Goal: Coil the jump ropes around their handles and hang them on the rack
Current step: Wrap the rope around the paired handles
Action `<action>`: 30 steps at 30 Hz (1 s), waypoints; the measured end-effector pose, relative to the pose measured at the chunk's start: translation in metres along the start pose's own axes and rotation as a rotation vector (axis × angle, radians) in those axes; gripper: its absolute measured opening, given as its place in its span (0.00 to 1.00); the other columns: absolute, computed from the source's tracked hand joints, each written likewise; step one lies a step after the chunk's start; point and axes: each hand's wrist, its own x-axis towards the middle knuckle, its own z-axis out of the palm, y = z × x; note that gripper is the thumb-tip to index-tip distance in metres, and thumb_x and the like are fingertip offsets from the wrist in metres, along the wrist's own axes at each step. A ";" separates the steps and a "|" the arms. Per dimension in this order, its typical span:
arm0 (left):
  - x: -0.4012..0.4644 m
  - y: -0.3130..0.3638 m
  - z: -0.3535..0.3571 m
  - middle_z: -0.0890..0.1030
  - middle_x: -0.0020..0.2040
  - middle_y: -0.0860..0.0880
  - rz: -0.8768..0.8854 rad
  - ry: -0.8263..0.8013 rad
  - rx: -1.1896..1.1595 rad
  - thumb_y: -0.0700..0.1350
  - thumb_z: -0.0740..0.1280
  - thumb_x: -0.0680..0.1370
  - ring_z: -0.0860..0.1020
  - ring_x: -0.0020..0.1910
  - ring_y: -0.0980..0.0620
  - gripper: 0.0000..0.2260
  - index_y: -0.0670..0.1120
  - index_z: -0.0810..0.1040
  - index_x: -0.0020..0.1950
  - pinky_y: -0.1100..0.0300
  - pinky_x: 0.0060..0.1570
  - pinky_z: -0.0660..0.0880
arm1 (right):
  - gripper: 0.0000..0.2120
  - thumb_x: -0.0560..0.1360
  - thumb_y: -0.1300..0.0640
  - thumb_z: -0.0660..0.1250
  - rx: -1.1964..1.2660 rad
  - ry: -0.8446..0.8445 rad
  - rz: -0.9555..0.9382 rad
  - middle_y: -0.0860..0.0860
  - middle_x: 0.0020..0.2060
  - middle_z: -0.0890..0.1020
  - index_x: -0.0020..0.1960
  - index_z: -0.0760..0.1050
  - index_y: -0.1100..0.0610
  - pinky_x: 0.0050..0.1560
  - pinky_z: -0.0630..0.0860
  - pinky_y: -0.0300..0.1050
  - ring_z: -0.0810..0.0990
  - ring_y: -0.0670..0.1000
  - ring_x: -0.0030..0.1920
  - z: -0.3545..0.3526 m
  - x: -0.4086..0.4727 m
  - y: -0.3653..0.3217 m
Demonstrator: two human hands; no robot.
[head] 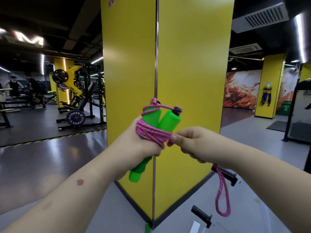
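Observation:
My left hand (134, 145) grips two green foam handles (169, 121) held together and upright in front of a yellow pillar. A pink braided rope (151, 133) is wound in several turns around both handles just above my fist. My right hand (193, 143) pinches the rope at the right side of the coil. The rope's free end hangs from under that hand as a loop (222, 195) reaching down toward the floor.
The yellow pillar (185, 64) stands directly ahead, its corner edge facing me. Black jump-rope handles (202, 216) (225, 175) and another green piece (147, 228) lie on the grey floor by its base. Weight racks and people are far left; a second pillar with hanging items is far right.

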 end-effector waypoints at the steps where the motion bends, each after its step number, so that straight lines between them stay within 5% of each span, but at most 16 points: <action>1: 0.001 -0.001 0.000 0.82 0.41 0.40 -0.046 0.023 -0.108 0.38 0.73 0.63 0.78 0.39 0.42 0.19 0.43 0.78 0.53 0.50 0.40 0.74 | 0.14 0.80 0.40 0.61 -0.035 -0.013 0.013 0.49 0.32 0.70 0.46 0.82 0.43 0.28 0.61 0.44 0.63 0.50 0.28 0.001 -0.003 -0.003; 6: 0.014 0.000 0.003 0.79 0.38 0.43 -0.354 0.208 -0.589 0.36 0.70 0.75 0.78 0.35 0.46 0.05 0.42 0.78 0.49 0.53 0.38 0.75 | 0.15 0.83 0.43 0.54 -0.522 -0.038 -0.051 0.47 0.33 0.75 0.54 0.78 0.48 0.34 0.70 0.47 0.71 0.47 0.31 0.008 -0.014 -0.022; 10: 0.023 0.002 0.001 0.77 0.38 0.44 -0.419 0.258 -0.706 0.39 0.70 0.75 0.76 0.35 0.45 0.04 0.43 0.78 0.49 0.51 0.40 0.76 | 0.16 0.84 0.44 0.51 -0.831 -0.003 -0.188 0.49 0.33 0.74 0.45 0.70 0.51 0.36 0.72 0.51 0.72 0.50 0.34 0.019 -0.024 -0.028; 14: 0.022 0.009 0.000 0.83 0.47 0.47 -0.489 0.208 -0.824 0.39 0.68 0.77 0.85 0.51 0.43 0.04 0.45 0.79 0.51 0.43 0.58 0.74 | 0.16 0.84 0.45 0.50 -0.990 -0.016 -0.167 0.48 0.34 0.73 0.45 0.69 0.51 0.35 0.69 0.49 0.70 0.48 0.35 0.017 -0.027 -0.031; 22: 0.020 0.020 -0.004 0.84 0.47 0.49 -0.450 0.133 -0.989 0.40 0.68 0.76 0.86 0.52 0.43 0.08 0.47 0.79 0.54 0.29 0.63 0.69 | 0.15 0.83 0.45 0.54 -0.808 -0.058 -0.007 0.46 0.35 0.76 0.52 0.78 0.48 0.39 0.74 0.46 0.75 0.46 0.37 0.013 -0.029 -0.036; 26: 0.019 0.022 -0.010 0.83 0.44 0.48 -0.396 0.107 -1.027 0.40 0.68 0.76 0.80 0.44 0.46 0.05 0.45 0.80 0.51 0.34 0.60 0.73 | 0.14 0.81 0.45 0.58 -0.472 -0.095 -0.007 0.43 0.22 0.71 0.47 0.82 0.45 0.31 0.66 0.41 0.71 0.41 0.24 0.011 -0.031 -0.037; 30: 0.018 0.022 -0.011 0.83 0.45 0.49 -0.385 0.094 -1.061 0.40 0.68 0.76 0.79 0.42 0.48 0.05 0.44 0.79 0.51 0.40 0.58 0.74 | 0.13 0.81 0.46 0.61 -0.270 -0.079 -0.049 0.37 0.23 0.74 0.48 0.84 0.44 0.30 0.66 0.32 0.73 0.37 0.27 0.009 -0.035 -0.038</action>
